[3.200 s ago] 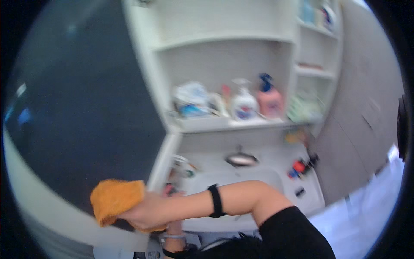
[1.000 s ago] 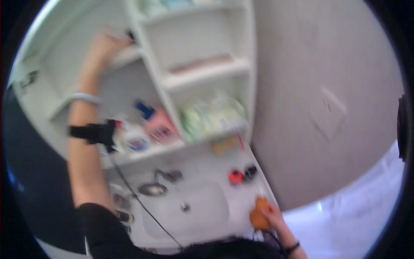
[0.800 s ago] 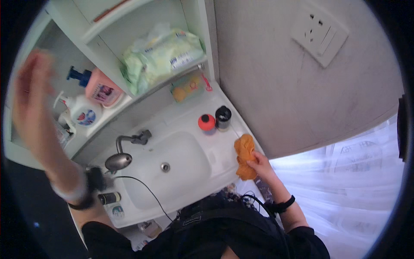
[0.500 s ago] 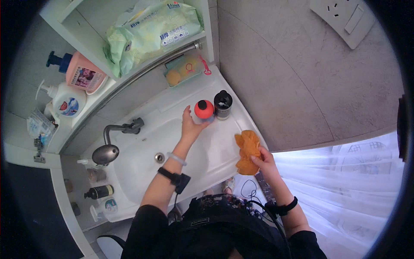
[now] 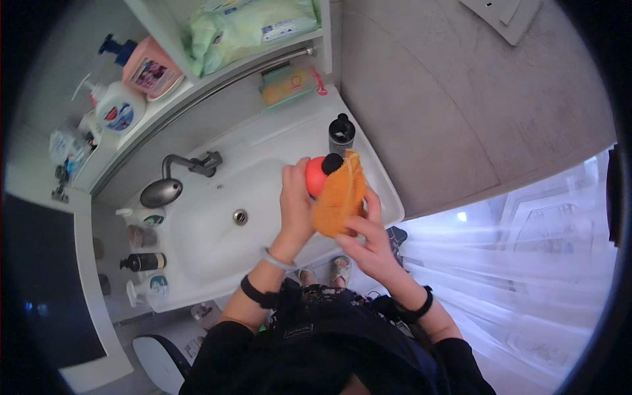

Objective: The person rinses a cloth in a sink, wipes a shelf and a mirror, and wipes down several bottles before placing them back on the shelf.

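Note:
My left hand point(image 5: 297, 207) is closed round a red bottle point(image 5: 316, 175) with a black cap, raised over the right part of the white sink point(image 5: 276, 276). In my right hand point(image 5: 370, 238) is an orange cloth point(image 5: 339, 197), pressed against the bottle's right side. The cloth covers much of the bottle, so its lower body is hidden. Just beyond them, a black bottle point(image 5: 341, 135) stands upright on the sink's right ledge.
A grey faucet point(image 5: 191, 164) reaches over the basin from the back left. Several pump bottles, among them a black one point(image 5: 143, 262), line the left edge. Above are an open shelf with a pink pump bottle point(image 5: 155, 69) and a green wipes pack point(image 5: 253, 29). A sheer white curtain point(image 5: 500, 263) hangs at right.
My left hand has lifted the red bottle off the ledge and drawn it nearer. My right hand has brought the orange cloth leftward onto it. The view has shifted slightly.

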Motion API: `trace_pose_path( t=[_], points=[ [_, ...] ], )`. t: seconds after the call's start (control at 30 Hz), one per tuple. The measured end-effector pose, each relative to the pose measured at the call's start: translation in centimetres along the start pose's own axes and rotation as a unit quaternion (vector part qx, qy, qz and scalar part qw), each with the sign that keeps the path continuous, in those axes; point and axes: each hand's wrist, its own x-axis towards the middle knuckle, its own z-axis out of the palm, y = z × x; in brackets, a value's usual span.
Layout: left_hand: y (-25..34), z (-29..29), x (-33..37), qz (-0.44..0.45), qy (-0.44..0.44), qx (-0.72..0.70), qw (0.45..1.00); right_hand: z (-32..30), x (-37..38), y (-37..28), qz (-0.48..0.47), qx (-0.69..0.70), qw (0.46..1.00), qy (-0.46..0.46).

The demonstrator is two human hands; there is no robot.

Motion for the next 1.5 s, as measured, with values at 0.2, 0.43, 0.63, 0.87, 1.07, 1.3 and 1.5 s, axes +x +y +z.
trace_pose_path(
  t=[0.2,0.43,0.63,0.87,1.07,1.3,1.5],
  points=[
    [0.8,-4.5,-4.8,-0.004,0.066,0.083,0.994,6.4,1.0,-0.5,-0.058,-0.084,0.982,0.158],
    [2.0,-9.7,-7.6,-0.108,0.044,-0.003,0.993,6.3,2.0,-0.8,0.071,0.159,0.984,0.045],
    [1.0,-11.7,-8.6,-0.193,-0.126,-0.396,0.889,5.1,2.8,-0.3,0.146,0.355,0.915,-0.123],
    [0.7,-12.8,-6.3,-0.176,0.034,-0.47,0.864,7.6,0.6,0.8,0.25,0.497,0.823,-0.113],
    [5.3,-21.5,0.1,0.081,0.101,-0.119,0.984,6.6,1.3,-4.8,0.211,0.524,0.806,-0.176],
    [14.5,-39.2,9.7,0.163,0.226,-0.129,0.952,3.2,2.9,-3.0,0.163,0.425,0.881,-0.133],
    [15.8,-44.4,22.9,0.221,0.319,-0.107,0.915,0.6,0.4,1.5,0.176,0.373,0.908,-0.078]
  ],
)
